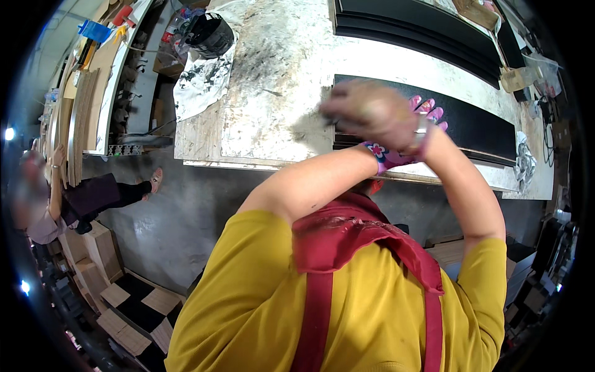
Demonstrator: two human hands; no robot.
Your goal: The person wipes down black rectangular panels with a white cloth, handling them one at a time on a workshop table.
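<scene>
My left hand point(426, 105), in a pink and purple patterned glove, rests on a long black board point(474, 118) with its fingers spread. My right hand point(375, 115), in a stained brownish glove, crosses over it near the board's left end and is smeared by motion. A dark patch shows at its fingertips, but I cannot make out whether it is a held thing. More dark boards show beneath the front edge of this one. All lie on a pale, black-smudged worktable point(279, 118).
Another stack of black boards point(415, 31) lies farther back. A black-coated bucket point(211, 37) stands by a stained white cloth point(201, 87) at the table's left. A crumpled cloth point(525, 162) lies at the right end. Far left, another person point(43, 192) is beside shelving with wooden strips point(83, 124).
</scene>
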